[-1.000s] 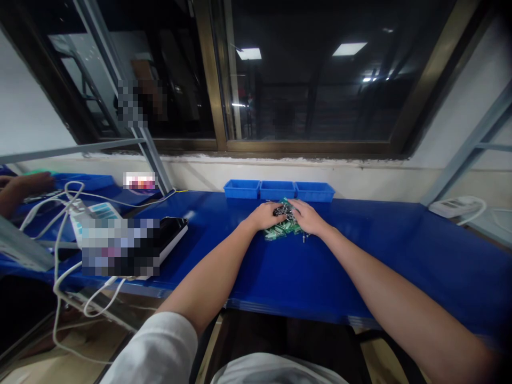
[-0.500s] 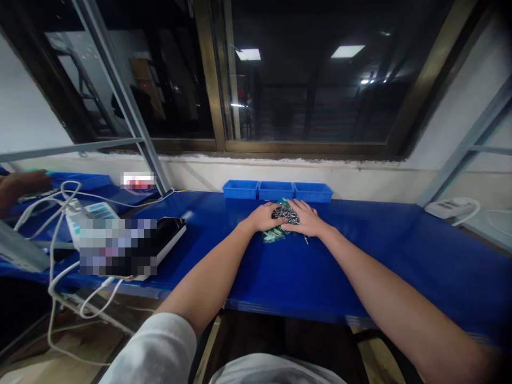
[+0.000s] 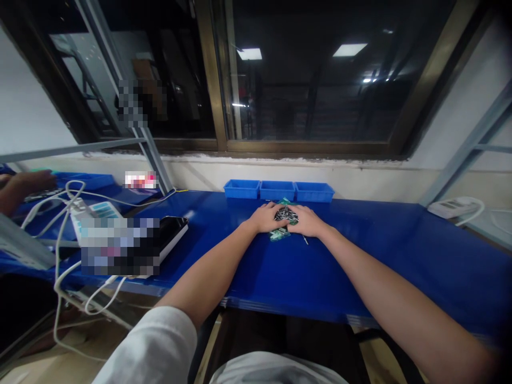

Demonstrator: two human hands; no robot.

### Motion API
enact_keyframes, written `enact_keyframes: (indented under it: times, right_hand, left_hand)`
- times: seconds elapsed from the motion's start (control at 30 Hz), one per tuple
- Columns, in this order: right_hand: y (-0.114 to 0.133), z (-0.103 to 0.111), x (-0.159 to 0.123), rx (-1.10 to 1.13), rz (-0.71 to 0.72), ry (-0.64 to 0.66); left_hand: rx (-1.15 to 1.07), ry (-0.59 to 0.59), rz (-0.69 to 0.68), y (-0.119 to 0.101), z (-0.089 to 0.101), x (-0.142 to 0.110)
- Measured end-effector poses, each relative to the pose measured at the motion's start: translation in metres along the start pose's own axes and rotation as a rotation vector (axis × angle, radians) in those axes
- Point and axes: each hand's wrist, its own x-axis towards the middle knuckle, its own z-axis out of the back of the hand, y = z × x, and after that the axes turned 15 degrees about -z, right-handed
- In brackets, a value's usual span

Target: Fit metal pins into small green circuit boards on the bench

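Left hand (image 3: 264,217) and right hand (image 3: 309,222) lie palms-down, touching.

You have a tangled heap of dark, silver-legged components (image 3: 286,215) on green circuit-board strips (image 3: 279,234), which poke out front and back, with 1 loose metal pin (image 3: 305,240) just beside them on the blue bench (image 3: 372,250).

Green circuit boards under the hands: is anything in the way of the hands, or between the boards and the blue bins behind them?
Nothing visible does. The left hand and right hand rest directly on the green circuit boards, and only a strip of blue table lies between the boards and the three blue bins.
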Motion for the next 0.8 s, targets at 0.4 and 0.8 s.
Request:
enact_keyframes:
  times: [0.4, 0.8]
  right_hand:
    - [-0.005, -0.001, 0.004, 0.184, 0.096, -0.202]
    - [-0.024, 0.007, 0.004, 0.27, -0.071, -0.258]
  left_hand:
    - [-0.024, -0.191, 0.109, -0.006, 0.0, 0.004]
    - [-0.096, -0.185, 0.101, 0.01, 0.002, 0.002]
